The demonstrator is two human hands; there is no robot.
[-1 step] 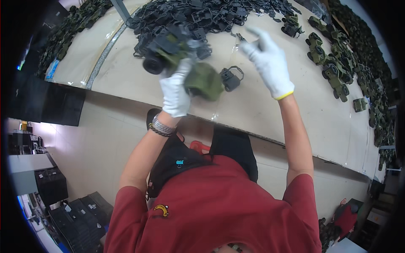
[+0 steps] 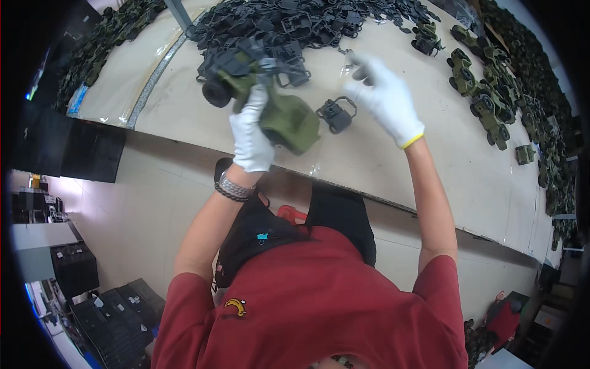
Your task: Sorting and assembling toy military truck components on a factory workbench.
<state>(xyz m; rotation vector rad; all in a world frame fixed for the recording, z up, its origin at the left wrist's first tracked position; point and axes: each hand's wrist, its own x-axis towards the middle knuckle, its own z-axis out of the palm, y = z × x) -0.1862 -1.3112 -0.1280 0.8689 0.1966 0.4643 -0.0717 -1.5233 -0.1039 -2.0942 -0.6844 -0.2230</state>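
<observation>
A green toy military vehicle with dark grey fittings and a black wheel is gripped around its middle by my gloved left hand. It is tilted above the table, slightly blurred. My gloved right hand hovers to the right, thumb and fingers apart and bent, with nothing visible between them. Between the two hands lies a dark grey plastic frame part with a loop on one side. Beside my right fingertips a small dark piece is on the table, partly hidden.
A large heap of dark grey plastic parts spreads over the far side of the pale table. Several green toy vehicles stand at the right. More green pieces line both far edges. Black crates are stacked at lower left.
The toy vehicle has swung slightly left and toward me in my left hand. My right hand's fingers have bent in a little.
</observation>
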